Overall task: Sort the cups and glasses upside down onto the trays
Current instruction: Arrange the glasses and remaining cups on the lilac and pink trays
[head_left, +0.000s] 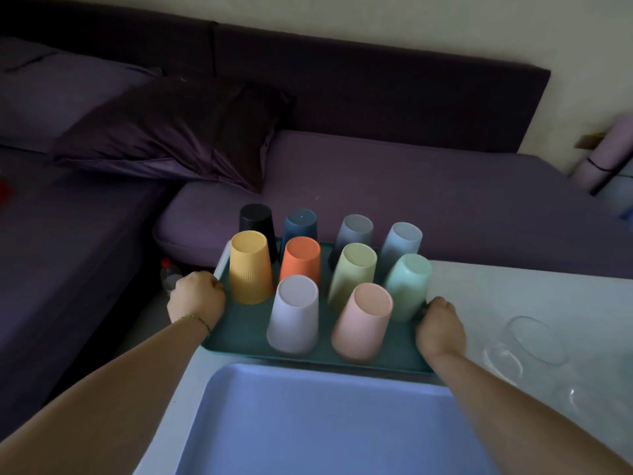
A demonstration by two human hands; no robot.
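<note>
Teal tray (pixel 239 334) of upturned cups (pixel 294 313) at the white tabletop (pixel 513 289) far edge, we are gripping its side rims, left hand (pixel 197 296) and right hand (pixel 440 329) fingers curling round them, blue tray (pixel 308 423) lying nearer us, glasses (pixel 527 344) at right, purple bed (pixel 411 186) and pillow (pixel 171 132) behind.

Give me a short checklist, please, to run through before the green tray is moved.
1. Left hand grips the green tray's left edge: ok.
2. Right hand grips its right edge: ok.
3. Cups all upside down on it: ok, ten.
4. Its far edge resting on the table: cannot tell, cups hide it.
5. Glasses on a tray: not ok, they are on the table, right of the blue tray.
</note>
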